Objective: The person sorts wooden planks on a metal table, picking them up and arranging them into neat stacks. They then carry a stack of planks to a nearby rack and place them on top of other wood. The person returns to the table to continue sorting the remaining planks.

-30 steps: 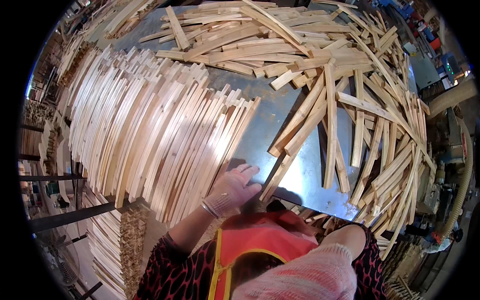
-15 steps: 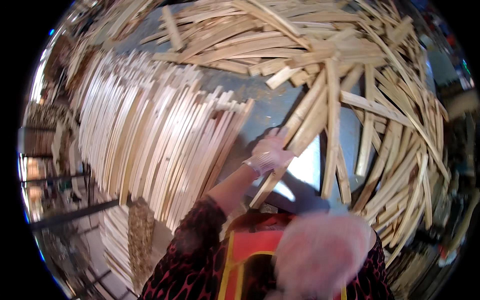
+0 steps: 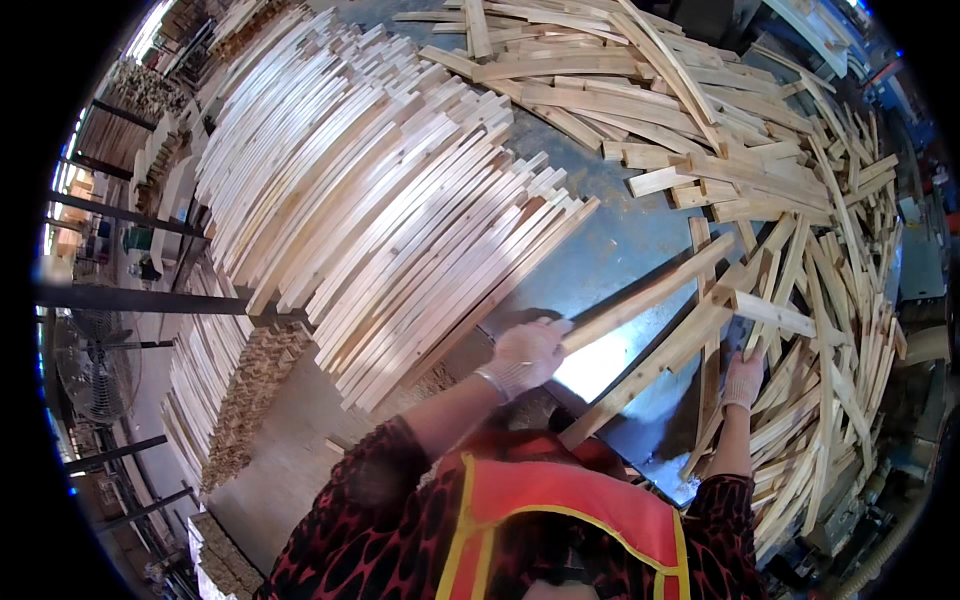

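My left hand (image 3: 528,358), in a pale work glove, is closed around the near end of a wooden strip (image 3: 650,298). That strip slants away to the right above the grey metal table (image 3: 615,235). My right hand (image 3: 743,380), gloved too, reaches into the jumbled pile at the right. Its fingers are closed at the near end of another wooden strip (image 3: 775,290), though the grip is partly hidden. Between my hands a longer knotty wooden strip (image 3: 665,355) lies diagonally, its near end by my vest.
Left of my left hand, many pale strips (image 3: 400,230) lie side by side in a row. A loose heap of strips (image 3: 640,90) covers the far side and curves down the right. A dark metal bar (image 3: 150,298) and a fan (image 3: 95,365) stand at the left.
My right hand has gone from close to my body out to the pile at the right. The strip in my left hand has swung to a flatter slant. The view has shifted.
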{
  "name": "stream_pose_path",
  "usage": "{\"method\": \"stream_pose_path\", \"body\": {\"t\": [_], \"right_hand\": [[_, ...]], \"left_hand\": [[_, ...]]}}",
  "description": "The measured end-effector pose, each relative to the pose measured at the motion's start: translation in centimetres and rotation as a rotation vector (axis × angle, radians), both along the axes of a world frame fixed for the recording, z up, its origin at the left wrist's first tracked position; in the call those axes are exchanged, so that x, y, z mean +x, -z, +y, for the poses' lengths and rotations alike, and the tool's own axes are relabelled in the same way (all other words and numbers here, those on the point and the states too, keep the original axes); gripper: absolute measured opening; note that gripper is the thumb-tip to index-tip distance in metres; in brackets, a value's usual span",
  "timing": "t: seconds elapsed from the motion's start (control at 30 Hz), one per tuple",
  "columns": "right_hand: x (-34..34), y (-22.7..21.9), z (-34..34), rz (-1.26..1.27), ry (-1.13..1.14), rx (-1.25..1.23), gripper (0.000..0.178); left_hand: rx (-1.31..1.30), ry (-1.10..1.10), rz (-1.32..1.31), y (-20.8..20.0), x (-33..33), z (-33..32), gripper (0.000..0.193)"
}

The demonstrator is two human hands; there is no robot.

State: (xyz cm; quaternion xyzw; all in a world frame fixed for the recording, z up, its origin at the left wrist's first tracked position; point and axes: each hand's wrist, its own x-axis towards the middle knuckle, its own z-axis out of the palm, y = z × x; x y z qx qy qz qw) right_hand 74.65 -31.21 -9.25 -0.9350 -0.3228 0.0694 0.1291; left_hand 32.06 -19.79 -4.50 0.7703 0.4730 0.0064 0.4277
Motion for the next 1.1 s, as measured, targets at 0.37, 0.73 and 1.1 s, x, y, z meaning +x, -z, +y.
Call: {"method": "stream_pose_path", "body": {"t": [0.37, 0.73, 1.1], "right_hand": [[-25.8, -1.5, 1.4, 1.159, 0.218, 0.783, 0.061], [-34.0, -2.7, 15.2, 0.681, -0.939, -0.369, 0.073], [-42.0, -3.3, 13.6, 1.187, -0.247, 0.038, 0.082]], "left_hand": [[-0.395, -0.202, -0.391, -2.2, -12.5, -5.0, 0.039], [0.463, -0.198, 0.022, -5.3, -20.7, -5.3, 0.026], [0.701, 0.071, 0.338, -1.3, -24.5, -6.8, 0.066]]}}
